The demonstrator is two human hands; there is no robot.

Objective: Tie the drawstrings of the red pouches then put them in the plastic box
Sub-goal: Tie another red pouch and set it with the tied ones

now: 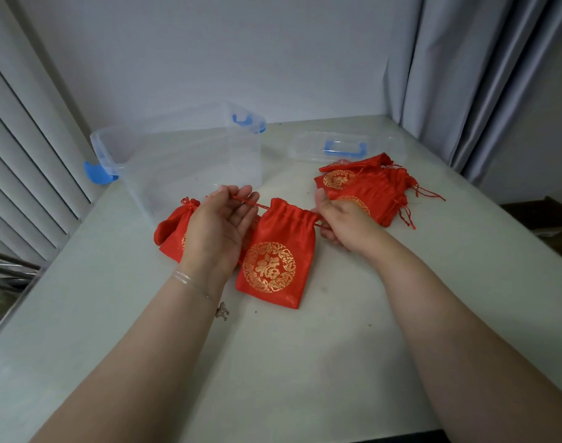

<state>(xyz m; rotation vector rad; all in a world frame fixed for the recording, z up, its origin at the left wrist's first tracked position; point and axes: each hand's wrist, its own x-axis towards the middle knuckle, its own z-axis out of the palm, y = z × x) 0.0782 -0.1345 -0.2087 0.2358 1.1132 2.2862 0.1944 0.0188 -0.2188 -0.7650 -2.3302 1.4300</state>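
Left hand (220, 225) is pinching one end of a thin red drawstring (252, 204) between thumb and fingertips, while the right hand (340, 223) is closing its fingers round the cord on the other side, so both hands are drawing outward on the pouch (275, 254) lying at the desk's (305, 362) centre. Its neck is already gathering into soft pleats, though no knot is showing yet, so I judge this one to be mid-cinch. At about nine o'clock from it, partly under the left hand, another pouch (172, 230) is lying with its neck bunched and apparently tied. At two o'clock a pile of pouches (366, 190) is waiting, loose cords trailing off to the right; whether any of those are tied I cannot tell. At eleven o'clock the clear plastic box (184, 158) with blue latches is standing open and looking empty, its lid (345, 148) lying flat at one o'clock, so nothing seems boxed so far. All the pouches are shiny red satin-like cloth, flat and rectangular, bearing a round gold printed emblem; the desk is pale, matte and lightly speckled.
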